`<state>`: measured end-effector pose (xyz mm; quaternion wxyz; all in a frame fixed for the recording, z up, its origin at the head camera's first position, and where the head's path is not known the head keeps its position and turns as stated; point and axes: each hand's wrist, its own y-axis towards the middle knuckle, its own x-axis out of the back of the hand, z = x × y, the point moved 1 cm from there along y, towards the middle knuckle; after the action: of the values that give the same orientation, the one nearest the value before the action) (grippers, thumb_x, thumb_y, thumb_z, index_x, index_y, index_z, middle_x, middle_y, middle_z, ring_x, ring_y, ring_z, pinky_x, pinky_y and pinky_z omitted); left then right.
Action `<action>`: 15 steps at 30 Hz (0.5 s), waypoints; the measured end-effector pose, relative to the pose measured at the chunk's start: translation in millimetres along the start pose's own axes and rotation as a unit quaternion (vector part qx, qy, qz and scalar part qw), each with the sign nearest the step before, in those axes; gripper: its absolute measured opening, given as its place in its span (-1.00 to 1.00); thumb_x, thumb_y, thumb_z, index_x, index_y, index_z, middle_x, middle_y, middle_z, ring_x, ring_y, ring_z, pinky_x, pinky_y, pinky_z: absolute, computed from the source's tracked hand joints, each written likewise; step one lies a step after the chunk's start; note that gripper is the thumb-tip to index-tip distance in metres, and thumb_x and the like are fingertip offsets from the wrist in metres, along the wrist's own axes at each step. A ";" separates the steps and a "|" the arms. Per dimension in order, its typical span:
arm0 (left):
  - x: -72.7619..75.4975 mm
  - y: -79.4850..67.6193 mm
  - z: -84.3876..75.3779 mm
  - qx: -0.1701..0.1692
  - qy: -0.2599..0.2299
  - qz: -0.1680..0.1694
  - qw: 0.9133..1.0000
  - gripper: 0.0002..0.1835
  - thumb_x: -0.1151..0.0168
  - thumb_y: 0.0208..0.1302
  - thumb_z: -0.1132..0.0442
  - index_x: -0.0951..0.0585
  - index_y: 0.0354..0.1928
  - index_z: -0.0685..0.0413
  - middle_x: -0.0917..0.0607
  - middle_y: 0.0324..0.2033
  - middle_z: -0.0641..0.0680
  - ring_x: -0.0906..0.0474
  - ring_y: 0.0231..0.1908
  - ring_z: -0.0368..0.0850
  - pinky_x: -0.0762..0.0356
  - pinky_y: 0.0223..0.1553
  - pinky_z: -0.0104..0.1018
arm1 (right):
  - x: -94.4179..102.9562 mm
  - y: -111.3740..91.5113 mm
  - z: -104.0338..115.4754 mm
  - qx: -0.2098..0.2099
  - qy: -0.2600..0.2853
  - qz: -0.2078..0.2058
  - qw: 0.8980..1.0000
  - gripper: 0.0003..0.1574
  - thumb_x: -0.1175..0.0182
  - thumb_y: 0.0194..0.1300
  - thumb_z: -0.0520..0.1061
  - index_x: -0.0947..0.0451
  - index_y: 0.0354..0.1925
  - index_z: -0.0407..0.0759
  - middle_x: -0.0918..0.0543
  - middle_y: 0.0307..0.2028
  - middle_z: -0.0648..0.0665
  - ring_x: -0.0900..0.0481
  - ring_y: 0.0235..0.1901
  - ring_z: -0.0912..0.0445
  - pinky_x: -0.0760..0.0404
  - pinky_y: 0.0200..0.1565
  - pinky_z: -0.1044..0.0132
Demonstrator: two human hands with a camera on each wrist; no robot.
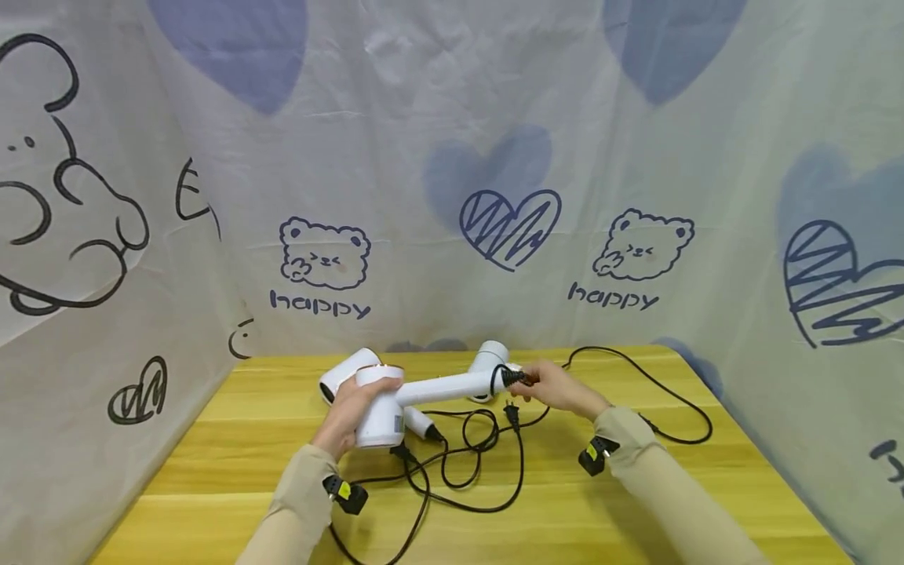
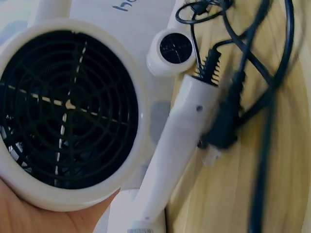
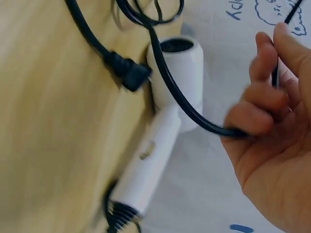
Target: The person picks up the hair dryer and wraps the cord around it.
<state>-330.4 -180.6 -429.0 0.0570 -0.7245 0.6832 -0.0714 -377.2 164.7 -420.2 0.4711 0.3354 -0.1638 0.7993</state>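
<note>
My left hand [image 1: 353, 408] grips the round barrel of a white hair dryer [image 1: 381, 420], lifted above the table with its handle pointing right. Its dark rear grille [image 2: 97, 145] fills much of the left wrist view. At the far end of that handle, my right hand [image 1: 561, 388] pinches a black power cord [image 1: 513, 377]. In the right wrist view the cord [image 3: 194, 116] also runs into the curled fingers [image 3: 252, 116]. A second white hair dryer [image 1: 346, 373] lies behind the left hand, partly hidden by the held one. The third white hair dryer [image 3: 182, 87] lies behind the held handle.
Loops of black cord [image 1: 480, 510] spread over the yellow wooden table [image 1: 565, 502]. One two-pin plug [image 1: 512, 413] lies under the held handle, and another cord [image 1: 678, 388] curves out to the right. A printed cloth [image 1: 410, 235] hangs at the back and sides.
</note>
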 end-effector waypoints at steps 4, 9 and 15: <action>3.1 -0.5 0.7 -0.012 0.031 0.011 0.999 -0.24 -0.49 -0.02 -0.05 -0.36 0.15 0.12 -0.64 -0.20 0.22 -0.67 -0.39 0.05 -0.71 -0.38 0.03 | 9.5 7.0 5.8 0.022 -0.040 -0.014 0.999 -0.80 -0.15 0.40 -0.15 -0.69 -0.25 -0.19 -0.62 -0.46 0.00 -0.42 -0.47 0.16 -0.45 -0.37 0.33; 6.5 -1.9 -3.0 -0.063 0.106 -0.018 0.992 -0.25 -0.50 -0.03 -0.01 -0.39 0.12 0.20 -0.60 -0.16 0.25 -0.63 -0.38 0.02 -0.70 -0.42 -0.09 | 17.7 8.4 21.5 0.048 -0.081 -0.037 0.995 -0.78 -0.17 0.39 -0.09 -0.70 -0.29 -0.14 -0.63 -0.50 0.03 -0.42 -0.53 0.21 -0.46 -0.44 0.36; 3.9 -4.3 -12.4 -0.114 0.208 -0.091 0.967 -0.20 -0.52 -0.11 -0.07 -0.39 0.08 0.22 -0.57 -0.13 0.24 -0.59 -0.29 0.03 -0.65 -0.40 -0.23 | 14.0 1.0 49.0 0.037 -0.094 -0.113 0.988 -0.80 -0.22 0.34 -0.09 -0.73 -0.21 -0.14 -0.74 -0.37 -0.02 -0.52 -0.51 0.20 -0.57 -0.36 0.31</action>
<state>-328.2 -184.0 -416.0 -0.1756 -0.7549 0.6146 -0.1469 -364.0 144.9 -375.1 0.5283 0.4427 -0.1384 0.7111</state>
